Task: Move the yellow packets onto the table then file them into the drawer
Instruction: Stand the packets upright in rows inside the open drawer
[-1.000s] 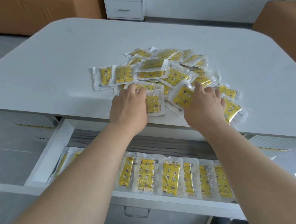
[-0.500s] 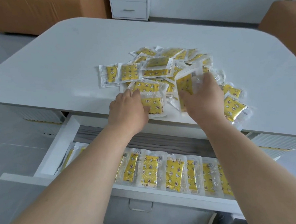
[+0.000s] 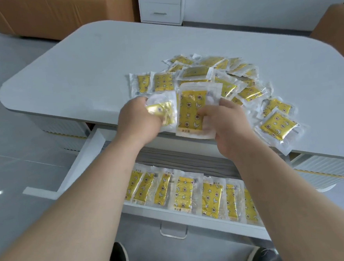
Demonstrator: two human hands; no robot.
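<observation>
A heap of yellow packets point(image 3: 235, 85) in clear wrappers lies on the white table point(image 3: 101, 70), near its front edge. My left hand point(image 3: 136, 122) grips one crumpled yellow packet point(image 3: 163, 112) lifted off the table. My right hand point(image 3: 225, 124) holds another yellow packet point(image 3: 192, 110) upright, thumb across its front, beside the left one. Below the table edge the white drawer point(image 3: 83, 157) stands pulled out, with a row of several yellow packets point(image 3: 191, 192) standing along its front.
One packet point(image 3: 279, 129) overhangs the table's front edge at the right. A white drawer cabinet point(image 3: 160, 6) and brown furniture point(image 3: 57, 14) stand at the back, another brown piece point(image 3: 335, 27) at the right. My shoes point(image 3: 119, 260) show under the drawer.
Both hands have risen from the heap toward me, each with a packet. The left hand took one off the table; the right turned its packet upright.
</observation>
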